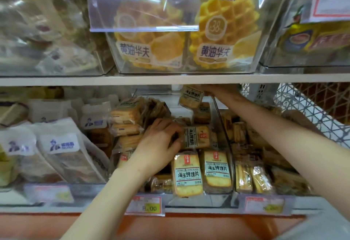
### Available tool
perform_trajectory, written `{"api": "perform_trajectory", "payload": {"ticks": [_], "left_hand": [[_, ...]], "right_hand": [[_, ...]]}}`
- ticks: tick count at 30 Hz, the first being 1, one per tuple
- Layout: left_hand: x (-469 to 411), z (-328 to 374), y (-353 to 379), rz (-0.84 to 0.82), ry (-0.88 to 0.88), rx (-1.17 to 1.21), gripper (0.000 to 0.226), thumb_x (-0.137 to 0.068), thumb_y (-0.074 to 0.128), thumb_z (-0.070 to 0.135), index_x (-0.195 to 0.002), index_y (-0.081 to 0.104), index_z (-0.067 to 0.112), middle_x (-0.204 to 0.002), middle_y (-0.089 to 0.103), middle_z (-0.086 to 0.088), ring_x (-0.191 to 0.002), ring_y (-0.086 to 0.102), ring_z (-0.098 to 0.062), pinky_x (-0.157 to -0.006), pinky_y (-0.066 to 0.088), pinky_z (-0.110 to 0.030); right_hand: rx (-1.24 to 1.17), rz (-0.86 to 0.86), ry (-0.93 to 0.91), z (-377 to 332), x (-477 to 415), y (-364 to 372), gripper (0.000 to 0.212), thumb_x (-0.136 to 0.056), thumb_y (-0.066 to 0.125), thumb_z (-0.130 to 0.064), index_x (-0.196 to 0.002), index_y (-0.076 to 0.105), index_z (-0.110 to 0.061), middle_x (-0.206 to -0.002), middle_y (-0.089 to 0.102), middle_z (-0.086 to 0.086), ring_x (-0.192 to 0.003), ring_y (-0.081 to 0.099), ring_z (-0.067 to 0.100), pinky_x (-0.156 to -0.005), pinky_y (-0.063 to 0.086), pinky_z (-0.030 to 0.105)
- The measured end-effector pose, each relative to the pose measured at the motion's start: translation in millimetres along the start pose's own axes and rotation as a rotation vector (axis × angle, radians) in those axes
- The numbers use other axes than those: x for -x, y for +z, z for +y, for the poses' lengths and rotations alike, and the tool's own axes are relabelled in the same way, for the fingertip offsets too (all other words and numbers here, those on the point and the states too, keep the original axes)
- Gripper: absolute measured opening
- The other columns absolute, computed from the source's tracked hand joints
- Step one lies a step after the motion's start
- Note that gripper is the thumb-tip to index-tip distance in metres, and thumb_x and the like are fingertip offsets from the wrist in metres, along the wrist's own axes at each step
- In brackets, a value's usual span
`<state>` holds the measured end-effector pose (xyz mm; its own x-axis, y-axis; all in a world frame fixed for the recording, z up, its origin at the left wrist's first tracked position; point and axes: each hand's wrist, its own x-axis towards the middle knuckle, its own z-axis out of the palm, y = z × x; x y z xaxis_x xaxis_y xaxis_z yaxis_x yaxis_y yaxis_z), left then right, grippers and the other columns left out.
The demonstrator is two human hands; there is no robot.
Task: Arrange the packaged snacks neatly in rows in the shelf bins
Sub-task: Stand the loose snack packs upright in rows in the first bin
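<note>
Nearest, at the front wall of the middle bin (198, 201) behind the price tag (144, 206), two front packets (187, 173) stand upright side by side with their labels facing out. That reads as one short row already made, though it does not reach the bin's left side.

Just behind them, the left hand (161, 143) has its grip curled round the left edge of a sideways packet (198, 137), which lies on its side on top of others and is not yet stood up.

To the left of that hand, the loose pile (128, 118) of the same toast packets leans and overlaps at several angles. This looks like the bulk of the work left.

Farther back, just under the upper shelf (170, 79), the right hand (217, 90) is partly hidden. Its grip appears pinched on the top of a lifted packet (191, 97), which hangs tilted in the air above the back of the bin.

I judge the task to be early to midway: one front row is begun, two packets are in hand, and the middle and back rows are still unsorted. The stick snacks (246, 179) in the right-hand bin also lie unevenly.
</note>
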<state>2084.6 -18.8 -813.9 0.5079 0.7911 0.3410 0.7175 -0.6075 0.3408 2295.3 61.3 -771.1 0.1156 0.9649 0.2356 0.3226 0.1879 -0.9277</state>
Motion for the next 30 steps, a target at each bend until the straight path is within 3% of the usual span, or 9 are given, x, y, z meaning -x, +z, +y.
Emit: {"api": "perform_trajectory", "payload": {"ticks": [3, 5, 7, 10, 14, 17, 22, 27, 30], "left_hand": [[3, 4, -3, 0.034, 0.005, 0.026, 0.035, -0.089, 0.047, 0.033, -0.118, 0.060, 0.017, -0.128, 0.052, 0.004, -0.125, 0.035, -0.015, -0.096, 0.025, -0.019], [5, 6, -7, 0.026, 0.011, 0.050, 0.046, -0.082, 0.040, 0.040, -0.114, 0.062, 0.017, -0.125, 0.054, 0.003, -0.123, 0.037, -0.015, -0.096, 0.025, -0.019], [7, 7, -11, 0.031, -0.007, 0.099, 0.038, -0.084, 0.046, 0.035, -0.113, 0.063, 0.017, -0.123, 0.056, 0.003, -0.120, 0.039, -0.013, -0.096, 0.028, -0.022], [5, 10, -16, 0.049, -0.065, 0.172, 0.025, -0.089, 0.056, 0.016, -0.113, 0.062, 0.019, -0.116, 0.055, 0.008, -0.114, 0.044, -0.009, -0.095, 0.037, -0.026], [-20, 14, -19, -0.026, -0.141, 0.180, 0.023, -0.092, 0.054, 0.016, -0.113, 0.061, 0.014, -0.113, 0.057, 0.002, -0.105, 0.052, -0.011, -0.087, 0.042, -0.024], [-56, 7, -14, -0.132, -0.155, 0.081, 0.025, -0.095, 0.047, 0.015, -0.119, 0.057, 0.016, -0.125, 0.052, 0.000, -0.119, 0.046, -0.016, -0.096, 0.033, -0.024], [-112, -14, 3, -0.513, -0.189, -0.113, 0.043, -0.091, 0.037, -0.003, -0.121, 0.058, 0.020, -0.143, 0.042, -0.003, -0.133, 0.035, -0.019, -0.109, 0.029, -0.032], [-128, -20, 9, -0.704, -0.212, -0.247, 0.038, -0.093, 0.044, 0.007, -0.125, 0.057, 0.023, -0.139, 0.045, -0.002, -0.123, 0.045, -0.020, -0.097, 0.039, -0.030], [-131, -31, 12, -0.770, -0.205, -0.318, 0.036, -0.094, 0.048, 0.017, -0.128, 0.054, 0.027, -0.142, 0.042, -0.004, -0.128, 0.040, -0.023, -0.105, 0.035, -0.038]], "right_hand": [[-0.037, 0.082, 0.011, -10, 28, -20, 0.020, -0.081, 0.071, -0.021, -0.093, 0.061, -0.010, -0.076, 0.062, -0.003, -0.056, 0.061, -0.006, -0.055, 0.047, 0.013], [-0.055, 0.070, 0.001, -14, 51, -31, 0.021, -0.082, 0.070, -0.019, -0.100, 0.062, -0.011, -0.083, 0.064, 0.001, -0.061, 0.061, -0.005, -0.051, 0.043, 0.009], [-0.052, 0.043, 0.013, -14, 73, -38, 0.019, -0.081, 0.070, -0.021, -0.099, 0.064, -0.017, -0.088, 0.064, -0.003, -0.076, 0.062, 0.004, -0.055, 0.045, 0.009], [0.045, 0.051, 0.020, -10, 92, -42, 0.020, -0.081, 0.071, -0.023, -0.098, 0.063, -0.020, -0.082, 0.063, -0.002, -0.073, 0.060, 0.007, -0.050, 0.041, 0.004], [0.115, 0.057, 0.031, -2, 105, -46, 0.019, -0.081, 0.070, -0.029, -0.097, 0.064, -0.021, -0.087, 0.064, -0.004, -0.076, 0.058, 0.002, -0.052, 0.039, 0.004], [0.147, 0.048, 0.032, 4, 107, -49, 0.014, -0.083, 0.067, -0.032, -0.094, 0.062, -0.025, -0.091, 0.061, -0.011, -0.080, 0.054, -0.004, -0.060, 0.039, 0.006], [0.140, 0.011, 0.038, 12, 107, -52, 0.013, -0.085, 0.063, -0.034, -0.097, 0.061, -0.029, -0.091, 0.056, -0.020, -0.084, 0.050, -0.008, -0.066, 0.037, 0.008], [0.038, 0.016, 0.060, 19, 102, -58, 0.007, -0.086, 0.063, -0.029, -0.094, 0.062, -0.029, -0.095, 0.062, -0.010, -0.088, 0.058, 0.004, -0.066, 0.044, 0.010], [0.028, 0.038, 0.067, 25, 98, -60, 0.006, -0.087, 0.062, -0.029, -0.092, 0.063, -0.028, -0.094, 0.064, -0.009, -0.090, 0.061, 0.009, -0.074, 0.047, 0.020]]}}
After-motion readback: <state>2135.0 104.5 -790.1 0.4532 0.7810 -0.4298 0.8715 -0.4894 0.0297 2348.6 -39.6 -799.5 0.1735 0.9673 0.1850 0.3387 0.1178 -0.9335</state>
